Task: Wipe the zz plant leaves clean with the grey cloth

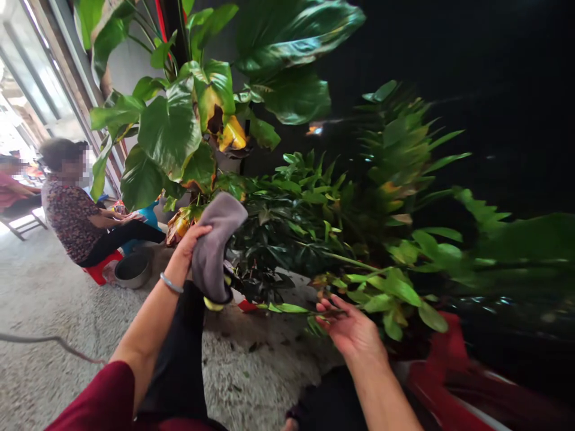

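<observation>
My left hand (191,242) is raised and grips a grey cloth (214,248) that hangs down in front of the potted plants. A silver bangle sits on that wrist. My right hand (348,326) is lower and to the right, palm up, its fingers closed on a thin green stem (296,309) with small leaves. That stem belongs to a low leafy plant (390,293). Behind the cloth stands a big-leaved plant (175,126) with some yellowed leaves (231,134).
A seated person (76,209) on a red stool (101,267) is at the left, next to a grey metal basin (132,269). A hose (54,344) lies on the concrete floor. A red object (449,371) sits at lower right. My dark-trousered knees are below.
</observation>
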A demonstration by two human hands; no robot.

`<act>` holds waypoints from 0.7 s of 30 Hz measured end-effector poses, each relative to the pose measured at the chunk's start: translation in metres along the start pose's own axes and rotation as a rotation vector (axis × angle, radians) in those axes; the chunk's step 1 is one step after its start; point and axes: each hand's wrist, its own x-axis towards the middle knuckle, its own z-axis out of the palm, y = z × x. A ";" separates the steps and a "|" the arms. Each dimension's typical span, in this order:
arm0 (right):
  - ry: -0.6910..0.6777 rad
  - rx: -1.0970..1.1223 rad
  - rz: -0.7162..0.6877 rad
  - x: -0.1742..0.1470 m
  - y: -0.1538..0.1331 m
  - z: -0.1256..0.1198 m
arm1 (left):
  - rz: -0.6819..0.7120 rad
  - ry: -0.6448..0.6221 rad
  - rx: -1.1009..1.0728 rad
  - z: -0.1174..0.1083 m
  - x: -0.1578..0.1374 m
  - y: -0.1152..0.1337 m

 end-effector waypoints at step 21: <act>0.006 -0.003 0.003 -0.004 0.001 0.007 | -0.044 0.011 -0.038 0.024 0.032 -0.012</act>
